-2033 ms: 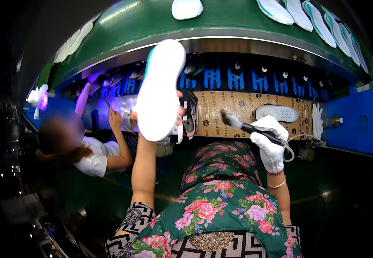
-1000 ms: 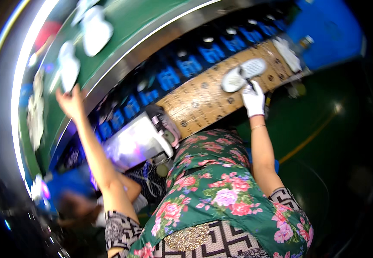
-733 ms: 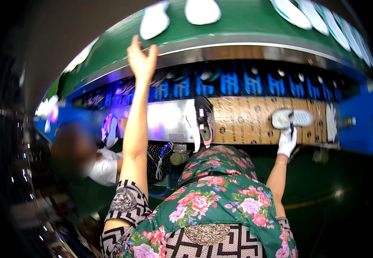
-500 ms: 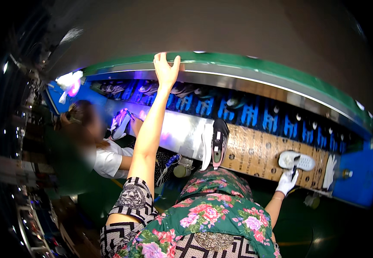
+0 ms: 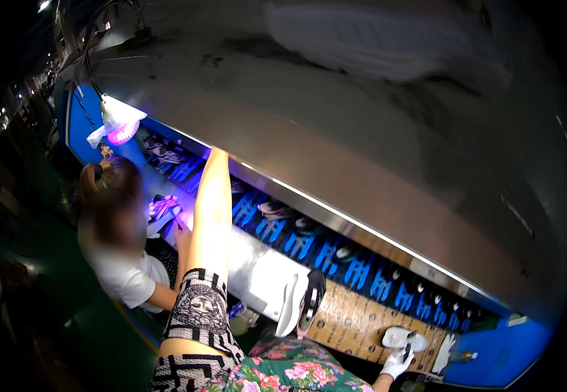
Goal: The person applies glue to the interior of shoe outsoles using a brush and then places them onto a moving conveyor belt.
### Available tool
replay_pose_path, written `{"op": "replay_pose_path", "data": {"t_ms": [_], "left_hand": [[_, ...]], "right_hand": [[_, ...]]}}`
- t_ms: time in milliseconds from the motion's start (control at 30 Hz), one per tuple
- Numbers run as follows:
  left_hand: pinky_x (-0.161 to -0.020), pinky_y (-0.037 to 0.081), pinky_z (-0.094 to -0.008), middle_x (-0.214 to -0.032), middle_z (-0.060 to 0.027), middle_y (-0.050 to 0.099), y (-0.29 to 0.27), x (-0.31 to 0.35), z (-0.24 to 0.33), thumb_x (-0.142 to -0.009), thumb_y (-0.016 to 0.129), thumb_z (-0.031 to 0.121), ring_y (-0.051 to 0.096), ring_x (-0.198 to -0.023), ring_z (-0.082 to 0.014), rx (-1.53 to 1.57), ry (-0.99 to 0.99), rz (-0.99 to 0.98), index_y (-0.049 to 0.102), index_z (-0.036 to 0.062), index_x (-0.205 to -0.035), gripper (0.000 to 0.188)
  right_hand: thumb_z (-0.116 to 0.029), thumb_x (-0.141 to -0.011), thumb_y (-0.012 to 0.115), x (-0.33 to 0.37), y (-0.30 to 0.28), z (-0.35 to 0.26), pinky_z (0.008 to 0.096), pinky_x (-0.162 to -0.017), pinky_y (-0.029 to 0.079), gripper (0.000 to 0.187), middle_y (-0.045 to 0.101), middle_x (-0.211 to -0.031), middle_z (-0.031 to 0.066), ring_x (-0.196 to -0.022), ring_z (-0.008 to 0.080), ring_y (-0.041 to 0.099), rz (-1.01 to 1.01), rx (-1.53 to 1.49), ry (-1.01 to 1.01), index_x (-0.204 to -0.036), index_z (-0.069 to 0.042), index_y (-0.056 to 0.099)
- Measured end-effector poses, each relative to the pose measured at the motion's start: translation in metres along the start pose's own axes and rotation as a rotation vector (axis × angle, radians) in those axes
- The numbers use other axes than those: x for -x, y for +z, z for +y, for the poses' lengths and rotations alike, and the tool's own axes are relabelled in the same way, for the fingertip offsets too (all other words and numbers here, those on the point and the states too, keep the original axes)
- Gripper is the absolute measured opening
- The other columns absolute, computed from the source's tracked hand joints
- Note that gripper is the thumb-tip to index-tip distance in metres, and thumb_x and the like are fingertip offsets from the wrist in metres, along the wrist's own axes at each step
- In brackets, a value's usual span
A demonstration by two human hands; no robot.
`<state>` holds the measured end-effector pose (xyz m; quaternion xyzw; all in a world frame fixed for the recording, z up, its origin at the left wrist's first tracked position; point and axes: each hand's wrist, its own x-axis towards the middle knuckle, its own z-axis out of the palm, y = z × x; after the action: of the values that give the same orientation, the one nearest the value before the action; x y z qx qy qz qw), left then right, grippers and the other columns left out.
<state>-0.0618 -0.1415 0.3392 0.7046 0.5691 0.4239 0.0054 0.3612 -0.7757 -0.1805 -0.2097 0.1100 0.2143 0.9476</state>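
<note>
My left forearm (image 5: 210,215) reaches up past the bright lower edge of a large metal hood (image 5: 335,150), which hides the whole hand. At the lower right, my right hand (image 5: 396,363), in a white glove, is closed around something small and dark that I cannot make out. Its fingers meet the near side of a white shoe-shaped piece (image 5: 396,338) lying on the brown-covered ledge (image 5: 349,320). Left of it, a white sole (image 5: 292,304) stands beside a black shoe upper (image 5: 312,302) with pink at its near end.
Blue racks (image 5: 328,256) with shoes among them run under the hood. A person (image 5: 133,274) on the left handles a purple-lit shoe (image 5: 162,212) near a glowing lamp (image 5: 121,127). White gloves (image 5: 445,353) lie at the ledge's right end, beside a blue panel (image 5: 505,356).
The view has swung, showing more of the hood's face. My left hand, earlier visible with spread fingers at the green rim, is now hidden behind the hood. My right hand stays by the white piece.
</note>
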Motion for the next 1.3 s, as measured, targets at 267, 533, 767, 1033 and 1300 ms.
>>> {"op": "replay_pose_path", "data": {"t_ms": [267, 533, 767, 1033, 1300], "left_hand": [[-0.093, 0.049, -0.0412, -0.114, -0.0185, 0.06, -0.006, -0.093, -0.052, -0.08, 0.064, 0.01, 0.059, -0.105, -0.0334, 0.081, -0.194, 0.132, 0.058, 0.0025, -0.122, 0.042], [-0.095, 0.048, -0.0391, -0.117, -0.0152, 0.059, -0.012, -0.104, -0.075, -0.081, 0.061, 0.003, 0.059, -0.107, -0.0291, 0.351, -0.189, 0.342, 0.055, 0.0038, -0.126, 0.045], [-0.097, 0.048, -0.0374, -0.119, -0.0124, 0.058, -0.049, -0.014, -0.071, -0.081, 0.059, -0.003, 0.058, -0.11, -0.0254, 0.853, -0.059, 0.451, 0.053, 0.0049, -0.13, 0.049], [-0.097, 0.049, -0.0343, -0.128, -0.0125, 0.057, -0.046, 0.201, -0.016, -0.086, 0.055, -0.008, 0.06, -0.111, -0.0218, 1.358, -0.189, 0.247, 0.039, 0.0111, -0.145, 0.065], [-0.076, 0.054, -0.0277, -0.095, -0.0086, 0.07, 0.012, 0.375, 0.103, -0.09, 0.06, 0.01, 0.067, -0.084, -0.0166, 1.382, -0.392, -0.567, 0.065, -0.0042, -0.109, 0.024]], "right_hand": [[-0.011, -0.103, 0.044, 0.101, 0.142, -0.027, 0.0366, -0.11, 0.039, 0.047, 0.045, -0.147, 0.0161, -0.13, 0.0273, 0.046, -0.307, -0.227, 0.343, -0.147, 0.001, 0.037], [-0.011, -0.101, 0.048, 0.082, 0.141, -0.022, 0.0369, -0.11, 0.039, 0.049, 0.044, -0.148, 0.0151, -0.131, 0.0272, 0.045, -0.192, 0.481, 0.142, -0.147, 0.001, 0.036], [-0.024, -0.095, 0.065, 0.045, 0.129, -0.011, 0.0184, -0.056, 0.053, 0.031, 0.07, -0.111, 0.0072, -0.08, 0.0121, 0.068, 0.014, 0.27, 0.149, -0.118, -0.003, 0.063], [-0.016, -0.096, 0.064, 0.023, 0.097, -0.049, 0.0176, -0.058, 0.042, 0.022, 0.06, -0.087, -0.0011, -0.066, 0.0044, 0.05, -0.255, 0.468, 0.104, -0.114, -0.003, 0.063], [-0.008, -0.094, 0.063, 0.048, 0.157, -0.061, 0.0266, -0.077, 0.048, 0.022, 0.066, -0.108, 0.0128, -0.089, 0.0156, 0.06, -0.394, 0.433, -0.026, -0.113, 0.003, 0.062]]}}
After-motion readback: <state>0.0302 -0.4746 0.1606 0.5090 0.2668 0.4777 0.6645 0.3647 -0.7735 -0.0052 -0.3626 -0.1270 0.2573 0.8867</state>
